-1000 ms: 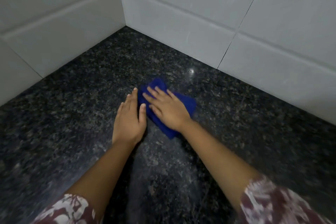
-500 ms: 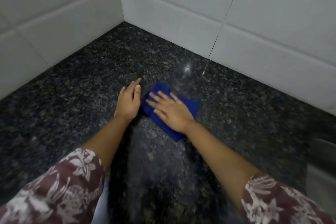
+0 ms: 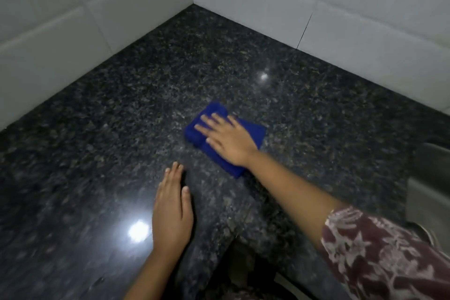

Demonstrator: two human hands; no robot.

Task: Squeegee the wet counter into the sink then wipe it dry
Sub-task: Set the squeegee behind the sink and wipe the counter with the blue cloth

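Note:
A folded blue cloth (image 3: pixel 253 133) lies flat on the dark speckled granite counter (image 3: pixel 121 109). My right hand (image 3: pixel 226 137) presses down on the cloth with fingers spread, palm flat over its middle. My left hand (image 3: pixel 173 209) rests flat on the bare counter, nearer to me and to the left of the cloth, fingers together, holding nothing. A grey metal edge of the sink (image 3: pixel 428 178) shows at the right border. No squeegee is in view.
White tiled walls (image 3: pixel 267 7) meet in a corner at the back of the counter. The left wall (image 3: pixel 48 44) runs along the counter's left side. A bright light reflection (image 3: pixel 138 230) shines on the counter near my left hand.
My left hand has drawn back toward me, away from the cloth. My right hand stays pressed on the cloth. The view has shifted so the corner sits further right.

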